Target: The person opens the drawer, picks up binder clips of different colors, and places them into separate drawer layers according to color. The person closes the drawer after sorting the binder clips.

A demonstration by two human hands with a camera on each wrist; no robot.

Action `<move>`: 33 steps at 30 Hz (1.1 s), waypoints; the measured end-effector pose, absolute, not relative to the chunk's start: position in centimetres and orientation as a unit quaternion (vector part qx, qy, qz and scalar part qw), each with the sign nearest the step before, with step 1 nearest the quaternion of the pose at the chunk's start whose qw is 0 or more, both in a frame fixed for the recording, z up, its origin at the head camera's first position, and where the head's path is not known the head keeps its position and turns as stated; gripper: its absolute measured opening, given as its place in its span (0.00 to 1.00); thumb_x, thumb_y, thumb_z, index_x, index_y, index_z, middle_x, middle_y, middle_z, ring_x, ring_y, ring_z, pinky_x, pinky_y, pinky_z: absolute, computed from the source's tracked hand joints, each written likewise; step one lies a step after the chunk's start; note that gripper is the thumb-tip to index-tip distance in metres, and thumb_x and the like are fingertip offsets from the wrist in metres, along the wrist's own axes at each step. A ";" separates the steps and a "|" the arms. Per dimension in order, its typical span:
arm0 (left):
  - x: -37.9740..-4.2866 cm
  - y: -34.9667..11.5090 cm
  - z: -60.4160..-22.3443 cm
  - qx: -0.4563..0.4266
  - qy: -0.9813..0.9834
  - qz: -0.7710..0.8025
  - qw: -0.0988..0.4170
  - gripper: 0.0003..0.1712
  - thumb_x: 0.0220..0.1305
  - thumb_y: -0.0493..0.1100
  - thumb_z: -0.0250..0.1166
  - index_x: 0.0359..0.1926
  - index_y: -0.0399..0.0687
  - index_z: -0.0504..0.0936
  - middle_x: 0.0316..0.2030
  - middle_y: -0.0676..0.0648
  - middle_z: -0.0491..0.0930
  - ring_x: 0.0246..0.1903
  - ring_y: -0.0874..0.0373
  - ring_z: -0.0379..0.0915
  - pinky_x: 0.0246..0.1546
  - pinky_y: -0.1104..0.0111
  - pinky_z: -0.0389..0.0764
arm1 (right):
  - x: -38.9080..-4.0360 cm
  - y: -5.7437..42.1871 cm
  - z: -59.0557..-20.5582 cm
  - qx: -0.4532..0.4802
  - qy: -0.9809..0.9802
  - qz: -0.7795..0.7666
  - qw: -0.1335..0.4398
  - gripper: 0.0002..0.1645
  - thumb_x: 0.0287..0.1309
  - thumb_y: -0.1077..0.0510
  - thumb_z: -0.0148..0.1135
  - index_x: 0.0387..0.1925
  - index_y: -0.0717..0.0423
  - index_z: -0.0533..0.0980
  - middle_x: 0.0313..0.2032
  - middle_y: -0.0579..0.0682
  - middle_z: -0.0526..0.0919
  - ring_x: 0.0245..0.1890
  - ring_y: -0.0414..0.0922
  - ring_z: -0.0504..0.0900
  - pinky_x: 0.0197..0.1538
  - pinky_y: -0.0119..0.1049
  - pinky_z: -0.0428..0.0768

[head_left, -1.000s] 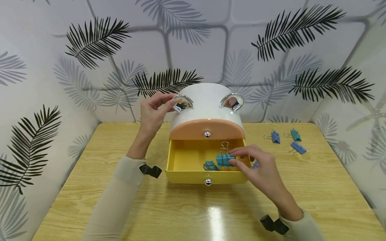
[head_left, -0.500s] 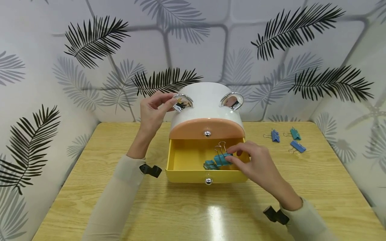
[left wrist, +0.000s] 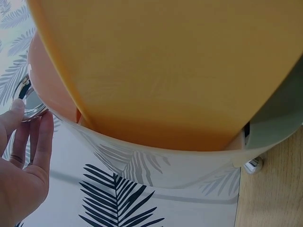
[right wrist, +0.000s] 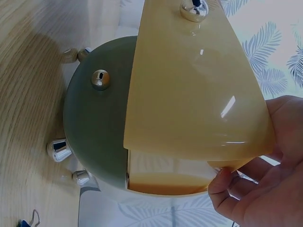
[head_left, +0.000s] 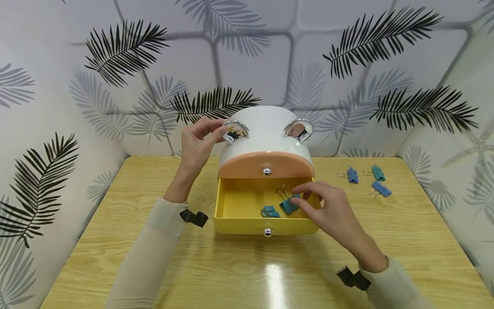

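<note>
A white cabinet [head_left: 264, 128] with silver ear-shaped handles stands mid-table, its yellow drawer [head_left: 235, 226] pulled out. My left hand [head_left: 197, 143] pinches the left silver ear [head_left: 236, 130] between thumb and fingers; the left wrist view also shows this ear [left wrist: 34, 101]. Over the drawer's right side, my right hand [head_left: 328, 208] pinches a teal binder clip [head_left: 288, 206] between thumb and index finger, its wire handles tilted up. A second teal clip [head_left: 270, 211] lies beside it in the drawer. In the right wrist view the drawer front hides the held clip from my hand [right wrist: 265, 189].
Two blue binder clips [head_left: 381, 189] and a green one [head_left: 378, 173] lie on the wooden table [head_left: 231, 274] to the right. Above the open drawer is a shut orange drawer [head_left: 266, 165]. Leaf-patterned walls [head_left: 254, 56] enclose the table's back and sides.
My right hand has moved slightly left and lowered the teal binder clip into the drawer, tilting it beside the other clip. My left hand stays on the silver ear.
</note>
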State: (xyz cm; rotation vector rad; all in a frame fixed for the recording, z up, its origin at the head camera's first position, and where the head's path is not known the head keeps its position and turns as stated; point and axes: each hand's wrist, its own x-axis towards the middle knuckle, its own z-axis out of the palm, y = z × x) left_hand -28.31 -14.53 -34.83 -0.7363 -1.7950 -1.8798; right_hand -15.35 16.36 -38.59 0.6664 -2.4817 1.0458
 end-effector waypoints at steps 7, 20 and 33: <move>-28.3 -14.6 -35.0 -0.267 -0.649 -0.679 0.216 0.10 0.65 0.26 0.68 0.46 0.23 0.85 0.34 0.47 0.81 0.34 0.59 0.84 0.38 0.63 0.90 | -14.6 17.2 -39.0 0.252 -0.844 0.417 0.225 0.15 0.54 0.68 0.77 0.43 0.52 0.86 0.35 0.39 0.85 0.35 0.35 0.80 0.34 0.27 0.80; -28.2 -14.5 -35.2 -0.260 -0.650 -0.681 0.214 0.10 0.64 0.25 0.68 0.46 0.23 0.84 0.34 0.48 0.81 0.33 0.59 0.83 0.37 0.63 0.90 | -13.9 19.9 -39.5 0.221 -0.823 0.463 0.243 0.23 0.52 0.76 0.73 0.49 0.58 0.85 0.43 0.51 0.88 0.39 0.37 0.82 0.42 0.21 0.83; -28.3 -14.4 -34.9 -0.267 -0.643 -0.684 0.217 0.09 0.64 0.24 0.67 0.45 0.22 0.84 0.34 0.47 0.80 0.33 0.58 0.83 0.37 0.61 0.90 | -14.9 24.4 -40.7 0.168 -0.824 0.463 0.279 0.22 0.56 0.77 0.69 0.52 0.61 0.83 0.45 0.57 0.86 0.41 0.35 0.82 0.43 0.18 0.81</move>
